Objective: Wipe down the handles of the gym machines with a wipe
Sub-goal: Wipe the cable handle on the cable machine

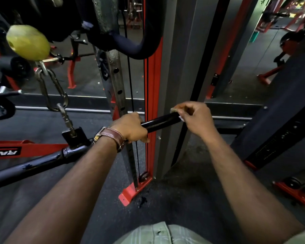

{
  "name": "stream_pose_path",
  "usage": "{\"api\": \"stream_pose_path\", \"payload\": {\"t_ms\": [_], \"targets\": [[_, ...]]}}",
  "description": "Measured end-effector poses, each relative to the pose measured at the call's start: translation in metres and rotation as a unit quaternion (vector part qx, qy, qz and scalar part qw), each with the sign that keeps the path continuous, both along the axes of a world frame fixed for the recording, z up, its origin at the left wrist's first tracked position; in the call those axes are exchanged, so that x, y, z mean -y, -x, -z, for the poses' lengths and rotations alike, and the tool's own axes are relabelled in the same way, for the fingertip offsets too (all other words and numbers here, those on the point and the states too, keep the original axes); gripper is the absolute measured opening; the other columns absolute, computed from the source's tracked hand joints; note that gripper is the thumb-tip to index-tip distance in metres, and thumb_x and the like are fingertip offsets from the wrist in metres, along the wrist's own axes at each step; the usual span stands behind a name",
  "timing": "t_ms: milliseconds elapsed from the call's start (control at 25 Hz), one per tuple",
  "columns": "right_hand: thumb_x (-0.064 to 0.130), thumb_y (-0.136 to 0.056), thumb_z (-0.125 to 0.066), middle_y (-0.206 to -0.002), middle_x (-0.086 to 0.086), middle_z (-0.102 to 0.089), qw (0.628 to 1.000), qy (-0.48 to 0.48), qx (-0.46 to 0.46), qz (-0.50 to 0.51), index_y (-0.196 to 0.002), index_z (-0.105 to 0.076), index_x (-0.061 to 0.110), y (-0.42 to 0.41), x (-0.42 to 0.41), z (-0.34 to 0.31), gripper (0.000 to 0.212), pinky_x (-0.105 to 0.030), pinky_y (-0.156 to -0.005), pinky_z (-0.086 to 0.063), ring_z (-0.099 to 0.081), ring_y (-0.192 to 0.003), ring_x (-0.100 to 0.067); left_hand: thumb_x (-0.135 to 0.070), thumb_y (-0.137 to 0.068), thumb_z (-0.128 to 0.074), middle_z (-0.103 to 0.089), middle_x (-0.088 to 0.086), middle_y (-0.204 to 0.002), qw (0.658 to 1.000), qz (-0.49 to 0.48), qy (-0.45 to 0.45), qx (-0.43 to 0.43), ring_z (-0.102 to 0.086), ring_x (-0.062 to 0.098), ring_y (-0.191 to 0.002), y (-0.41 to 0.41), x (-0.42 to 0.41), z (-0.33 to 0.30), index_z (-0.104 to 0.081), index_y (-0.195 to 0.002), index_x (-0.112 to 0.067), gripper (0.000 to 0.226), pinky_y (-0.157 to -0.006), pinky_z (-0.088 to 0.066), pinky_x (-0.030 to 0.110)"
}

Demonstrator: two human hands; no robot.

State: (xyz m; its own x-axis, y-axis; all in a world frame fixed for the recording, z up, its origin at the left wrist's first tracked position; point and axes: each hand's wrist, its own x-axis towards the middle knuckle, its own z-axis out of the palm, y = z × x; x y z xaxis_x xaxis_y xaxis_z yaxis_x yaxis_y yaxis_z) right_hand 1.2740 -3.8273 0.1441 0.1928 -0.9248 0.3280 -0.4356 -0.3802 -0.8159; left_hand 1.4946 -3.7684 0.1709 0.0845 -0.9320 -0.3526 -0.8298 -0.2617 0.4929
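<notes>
Cable-machine bar, handle end, under wiping
Left hand (pixel 130 126) fingers curled round black handle (pixel 159 121); right hand (pixel 195 118) fingers clamped on wipe (pixel 174 110) at handle's tip; chain (pixel 55 93) left of both.

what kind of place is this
Almost certainly a gym: a black cable bar hangs by a chain from a red and grey cable machine, with red equipment frames on dark rubber flooring.

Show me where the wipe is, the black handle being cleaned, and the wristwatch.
wipe (pixel 174 110): head view, pale edge showing at the right hand's fingertips.
black handle (pixel 161 121): head view, bare glossy middle between the hands.
wristwatch (pixel 113 136): head view, brown leather strap.
</notes>
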Motion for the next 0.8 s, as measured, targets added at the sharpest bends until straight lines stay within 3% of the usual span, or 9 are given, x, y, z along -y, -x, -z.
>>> {"api": "stream_pose_path", "payload": {"t_ms": [80,200,280,360,440,520,600,680,800], "targets": [[0.004,-0.093,-0.065,-0.102,0.001,-0.074,0.995,0.082,0.042,-0.035,-0.100,-0.077,0.014,0.005,-0.004,0.006,0.017,-0.036,-0.092,-0.056,-0.068,-0.099,-0.010,-0.023,-0.069,-0.087,-0.060,0.005,-0.059,1.000,0.006,0.005,-0.015,-0.051,0.019,-0.047,0.001,-0.001,-0.006,-0.065,-0.078,-0.016,0.025,-0.050,-0.045,0.029],[-0.006,-0.089,-0.066,-0.099,-0.007,-0.071,0.968,0.228,0.022,-0.097,-0.097,-0.076,0.001,0.005,-0.015,0.007,0.014,-0.026,-0.091,-0.053,-0.068,-0.097,-0.015,-0.019,-0.071,-0.087,-0.060,0.004,-0.062,1.000,0.009,0.002,-0.030,-0.050,0.016,-0.047,0.002,-0.003,-0.011,-0.064,-0.083,-0.016,0.026,-0.047,-0.042,0.027],[-0.004,-0.088,-0.067,-0.093,-0.001,-0.073,0.982,0.145,-0.004,-0.121,-0.090,-0.076,0.007,0.005,-0.007,-0.009,0.015,-0.021,-0.085,-0.051,-0.068,-0.090,-0.009,-0.024,-0.070,-0.087,-0.064,0.004,-0.073,1.000,0.007,-0.002,-0.018,-0.055,0.017,-0.056,0.003,-0.007,-0.008,-0.063,-0.093,-0.019,0.034,-0.053,-0.048,0.031],[-0.004,-0.089,-0.064,-0.087,-0.004,-0.074,0.990,-0.065,-0.002,-0.128,-0.087,-0.076,0.009,0.008,0.012,-0.018,0.018,-0.021,-0.076,-0.048,-0.066,-0.082,-0.009,-0.031,-0.068,-0.088,-0.065,0.003,-0.084,1.000,0.004,-0.001,0.000,-0.058,0.016,-0.063,0.005,-0.013,-0.004,-0.059,-0.095,-0.025,0.040,-0.059,-0.051,0.032],[-0.008,-0.084,-0.059,-0.087,-0.016,-0.071,0.944,-0.272,0.101,-0.155,-0.085,-0.072,0.000,0.011,0.020,-0.016,0.015,-0.025,-0.069,-0.050,-0.065,-0.080,-0.020,-0.034,-0.068,-0.087,-0.064,0.001,-0.084,1.000,0.017,0.012,0.019,-0.058,0.014,-0.064,0.009,-0.018,-0.003,-0.061,-0.093,-0.027,0.037,-0.055,-0.049,0.029],[-0.011,-0.079,-0.049,-0.085,-0.018,-0.071,0.866,-0.392,0.273,-0.149,-0.083,-0.068,-0.005,0.010,0.012,-0.004,0.020,-0.027,-0.070,-0.058,-0.070,-0.079,-0.023,-0.036,-0.068,-0.087,-0.063,-0.001,-0.082,0.999,0.027,0.026,0.028,-0.060,0.014,-0.065,0.014,-0.020,-0.006,-0.063,-0.093,-0.029,0.035,-0.054,-0.049,0.029],[-0.015,-0.089,-0.035,-0.081,-0.013,-0.073,0.775,-0.432,0.448,-0.109,-0.081,-0.072,-0.004,0.003,-0.003,0.015,0.039,-0.028,-0.077,-0.060,-0.073,-0.080,-0.020,-0.036,-0.066,-0.087,-0.065,0.000,-0.080,0.999,0.012,0.041,0.027,-0.062,0.016,-0.067,0.015,-0.016,-0.012,-0.061,-0.088,-0.030,0.034,-0.057,-0.053,0.031],[-0.014,-0.093,-0.034,-0.078,-0.008,-0.071,0.716,-0.416,0.556,-0.073,-0.080,-0.068,0.000,-0.012,-0.024,0.028,0.039,-0.022,-0.075,-0.060,-0.070,-0.081,-0.018,-0.034,-0.067,-0.087,-0.066,0.002,-0.075,0.998,-0.007,0.051,0.031,-0.063,0.017,-0.062,0.013,-0.010,-0.016,-0.061,-0.083,-0.028,0.031,-0.057,-0.055,0.032],[-0.010,-0.082,-0.059,-0.081,-0.009,-0.072,0.737,-0.342,0.582,0.007,-0.090,-0.068,0.001,-0.039,-0.057,0.031,0.016,-0.017,-0.069,-0.055,-0.069,-0.074,-0.014,-0.032,-0.068,-0.085,-0.067,0.002,-0.070,0.997,-0.021,0.052,0.051,-0.064,0.018,-0.056,0.009,-0.005,-0.014,-0.063,-0.082,-0.024,0.027,-0.052,-0.052,0.028]]}}
